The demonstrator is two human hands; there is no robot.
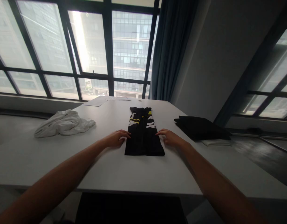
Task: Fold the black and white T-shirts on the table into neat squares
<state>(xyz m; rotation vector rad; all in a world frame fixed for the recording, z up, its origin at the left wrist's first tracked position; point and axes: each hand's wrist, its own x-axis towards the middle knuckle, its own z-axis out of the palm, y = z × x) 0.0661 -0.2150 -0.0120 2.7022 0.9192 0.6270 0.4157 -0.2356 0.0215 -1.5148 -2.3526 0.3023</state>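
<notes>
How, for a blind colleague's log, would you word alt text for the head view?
On a white table, the left hand touches the left edge and the right hand the right edge of a black garment folded into a long strip. A crumpled white cloth lies at left, a folded black stack at right.

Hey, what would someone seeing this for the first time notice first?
A black garment with white and yellow print, folded into a long strip, lies centred on the white table, with the left hand and right hand flat at its two sides. A crumpled white cloth lies far left; a folded black stack sits right.
</notes>
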